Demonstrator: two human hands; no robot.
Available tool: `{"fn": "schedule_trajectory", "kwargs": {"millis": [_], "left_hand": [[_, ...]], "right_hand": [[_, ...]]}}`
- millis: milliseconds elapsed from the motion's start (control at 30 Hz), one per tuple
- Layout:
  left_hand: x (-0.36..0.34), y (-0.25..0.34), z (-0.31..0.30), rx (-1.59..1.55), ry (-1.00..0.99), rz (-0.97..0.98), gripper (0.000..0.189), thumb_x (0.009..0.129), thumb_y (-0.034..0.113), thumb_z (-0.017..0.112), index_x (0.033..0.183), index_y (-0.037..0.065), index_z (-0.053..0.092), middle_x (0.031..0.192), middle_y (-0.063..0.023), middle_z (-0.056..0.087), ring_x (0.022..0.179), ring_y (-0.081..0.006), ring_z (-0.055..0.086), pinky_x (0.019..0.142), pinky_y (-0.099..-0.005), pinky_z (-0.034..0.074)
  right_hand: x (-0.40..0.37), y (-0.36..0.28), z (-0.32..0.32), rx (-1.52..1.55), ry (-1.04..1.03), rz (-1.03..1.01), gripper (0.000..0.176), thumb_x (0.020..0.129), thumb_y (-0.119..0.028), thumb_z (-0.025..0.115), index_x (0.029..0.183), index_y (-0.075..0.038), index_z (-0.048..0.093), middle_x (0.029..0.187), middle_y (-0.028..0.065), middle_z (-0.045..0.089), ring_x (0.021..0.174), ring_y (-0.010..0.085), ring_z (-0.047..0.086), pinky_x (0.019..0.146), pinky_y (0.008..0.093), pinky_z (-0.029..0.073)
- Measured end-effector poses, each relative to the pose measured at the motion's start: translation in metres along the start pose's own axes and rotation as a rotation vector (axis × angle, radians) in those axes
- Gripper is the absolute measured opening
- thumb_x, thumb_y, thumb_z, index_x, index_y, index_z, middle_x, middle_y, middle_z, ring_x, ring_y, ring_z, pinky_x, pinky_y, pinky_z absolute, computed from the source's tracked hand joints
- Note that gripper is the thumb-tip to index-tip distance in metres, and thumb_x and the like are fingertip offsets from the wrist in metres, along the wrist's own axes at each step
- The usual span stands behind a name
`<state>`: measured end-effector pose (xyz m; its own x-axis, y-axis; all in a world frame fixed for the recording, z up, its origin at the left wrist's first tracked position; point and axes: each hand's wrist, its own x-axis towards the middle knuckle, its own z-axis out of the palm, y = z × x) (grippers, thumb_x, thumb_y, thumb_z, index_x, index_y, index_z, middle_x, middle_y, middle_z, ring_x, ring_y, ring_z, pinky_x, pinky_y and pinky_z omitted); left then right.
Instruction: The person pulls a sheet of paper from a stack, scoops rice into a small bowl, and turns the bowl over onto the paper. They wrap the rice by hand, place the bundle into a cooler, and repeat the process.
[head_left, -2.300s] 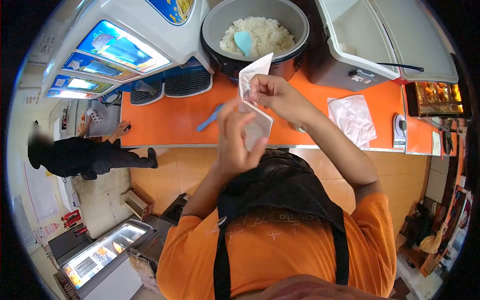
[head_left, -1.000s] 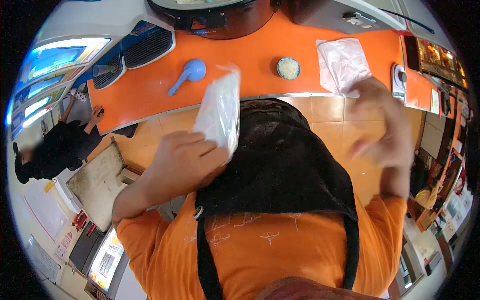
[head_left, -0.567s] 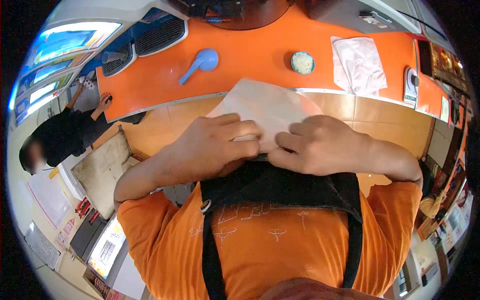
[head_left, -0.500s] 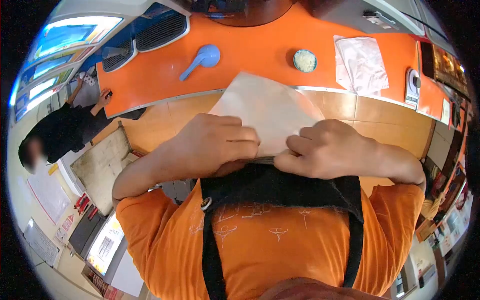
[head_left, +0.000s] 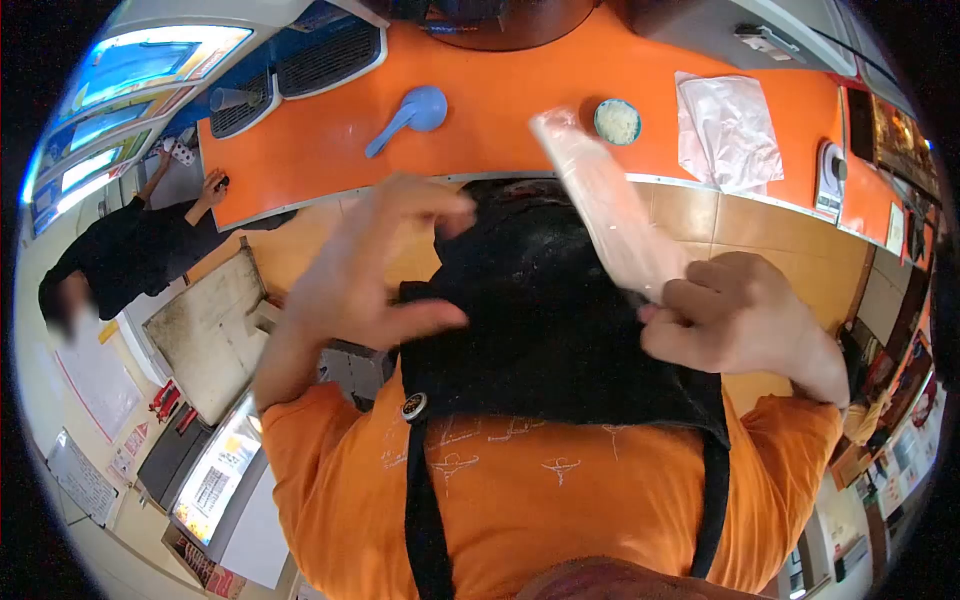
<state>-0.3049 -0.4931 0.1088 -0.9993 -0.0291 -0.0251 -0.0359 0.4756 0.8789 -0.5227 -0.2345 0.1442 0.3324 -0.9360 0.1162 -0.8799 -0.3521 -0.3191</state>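
A thin, whitish plastic bag (head_left: 612, 205) hangs bunched into a long strip from my right hand (head_left: 725, 310), whose fingers are closed on its near end. The strip's far end reaches over the edge of the orange counter. My left hand (head_left: 385, 265) is raised in front of the black apron (head_left: 530, 300), with thumb and fingers apart and nothing between them. On the counter beyond stand a small bowl of white shreds or grains (head_left: 617, 122), a blue scoop (head_left: 424, 108) and a flat stack of similar bags (head_left: 728, 130).
The orange counter (head_left: 520, 90) crosses the view, its metal edge facing me. A small scale (head_left: 830, 178) stands at its right, black grilled trays (head_left: 325, 65) at its left. A person in black (head_left: 125, 250) is at the far left, one hand on the counter.
My left hand has let go of the bag and moved left, opening. The bag, spread wide between both hands before, is now gathered narrow in my right hand, which has shifted slightly right.
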Motion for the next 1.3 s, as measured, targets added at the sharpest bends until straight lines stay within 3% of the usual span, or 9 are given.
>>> {"fn": "schedule_trajectory", "kwargs": {"millis": [133, 267, 333, 467, 667, 867, 1033, 1100, 1300], "left_hand": [[0.020, -0.002, 0.040, 0.299, 0.064, 0.303, 0.050, 0.071, 0.028, 0.085, 0.116, 0.021, 0.066, 0.129, -0.0068, 0.056, 0.118, -0.0298, 0.052, 0.095, -0.0433, 0.042], [0.026, -0.012, 0.067, 0.325, 0.296, 0.406, 0.042, 0.071, 0.030, 0.084, 0.110, 0.025, 0.069, 0.126, -0.0048, 0.058, 0.114, -0.0284, 0.053, 0.095, -0.0419, 0.041], [0.031, -0.004, 0.084, 0.187, 0.715, 0.437, 0.032, 0.070, 0.029, 0.081, 0.101, 0.026, 0.071, 0.120, -0.0019, 0.062, 0.112, -0.0262, 0.055, 0.093, -0.0408, 0.039], [0.015, -0.007, 0.075, 0.433, 0.388, 0.376, 0.016, 0.067, 0.027, 0.073, 0.083, 0.029, 0.071, 0.107, 0.0056, 0.068, 0.109, -0.0210, 0.058, 0.093, -0.0393, 0.032], [0.010, -0.001, 0.077, 0.371, 0.444, 0.363, 0.015, 0.071, 0.028, 0.074, 0.076, 0.026, 0.060, 0.112, 0.0061, 0.071, 0.107, -0.0193, 0.059, 0.098, -0.0421, 0.026], [0.008, -0.017, 0.089, 0.519, 0.633, 0.604, 0.021, 0.076, 0.026, 0.074, 0.072, 0.026, 0.053, 0.094, 0.0127, 0.074, 0.110, -0.0149, 0.057, 0.105, -0.0429, 0.019], [0.003, -0.014, 0.088, 0.544, 0.670, 0.667, 0.020, 0.072, 0.026, 0.075, 0.068, 0.030, 0.057, 0.093, 0.0182, 0.071, 0.108, -0.0105, 0.054, 0.103, -0.0437, 0.020], [0.010, -0.021, 0.094, 0.497, 0.746, 0.744, 0.018, 0.071, 0.026, 0.077, 0.068, 0.030, 0.059, 0.093, 0.0194, 0.069, 0.107, -0.0096, 0.053, 0.102, -0.0436, 0.021], [-0.006, -0.017, 0.092, 0.564, 0.746, 0.760, 0.021, 0.065, 0.027, 0.082, 0.067, 0.033, 0.063, 0.089, 0.0227, 0.065, 0.097, -0.0071, 0.048, 0.098, -0.0427, 0.023]], "right_hand": [[0.013, -0.002, 0.005, 0.091, 0.096, -0.023, 0.017, 0.071, -0.014, 0.068, 0.076, -0.014, 0.052, 0.068, -0.0009, 0.047, 0.055, 0.0120, 0.053, 0.045, 0.0263, 0.045], [0.006, -0.003, 0.010, 0.192, 0.128, 0.065, 0.016, 0.072, -0.014, 0.068, 0.079, -0.011, 0.054, 0.074, 0.0017, 0.051, 0.058, 0.0123, 0.055, 0.045, 0.0272, 0.046], [0.011, -0.008, 0.014, 0.218, 0.221, 0.051, 0.016, 0.072, -0.013, 0.067, 0.084, -0.007, 0.059, 0.084, 0.0056, 0.057, 0.065, 0.0161, 0.061, 0.051, 0.0290, 0.051], [0.013, -0.012, 0.033, 0.323, 0.377, 0.092, 0.020, 0.072, -0.013, 0.067, 0.089, -0.003, 0.064, 0.090, 0.0085, 0.062, 0.074, 0.0214, 0.065, 0.058, 0.0304, 0.054], [0.008, -0.010, 0.034, 0.491, 0.360, 0.135, 0.019, 0.074, -0.010, 0.070, 0.091, -0.002, 0.068, 0.086, 0.0083, 0.064, 0.075, 0.0239, 0.065, 0.064, 0.0327, 0.054], [0.002, 0.009, 0.031, 1.063, 0.227, 0.752, 0.027, 0.075, -0.010, 0.084, 0.099, -0.006, 0.074, 0.086, 0.0055, 0.062, 0.073, 0.0182, 0.063, 0.064, 0.0309, 0.050], [0.007, 0.011, 0.033, 0.840, 0.184, 0.451, 0.024, 0.076, -0.014, 0.084, 0.099, -0.010, 0.077, 0.101, 0.0086, 0.060, 0.071, 0.0186, 0.061, 0.061, 0.0327, 0.049], [0.012, 0.012, 0.027, 0.958, -0.093, 0.518, 0.033, 0.075, -0.016, 0.086, 0.105, -0.009, 0.077, 0.106, 0.0070, 0.058, 0.075, 0.0151, 0.059, 0.063, 0.0278, 0.048], [0.024, 0.013, 0.048, 0.952, -0.042, 0.390, 0.028, 0.085, -0.019, 0.078, 0.106, -0.002, 0.074, 0.090, 0.0106, 0.065, 0.065, 0.0202, 0.061, 0.058, 0.0291, 0.050]]}}
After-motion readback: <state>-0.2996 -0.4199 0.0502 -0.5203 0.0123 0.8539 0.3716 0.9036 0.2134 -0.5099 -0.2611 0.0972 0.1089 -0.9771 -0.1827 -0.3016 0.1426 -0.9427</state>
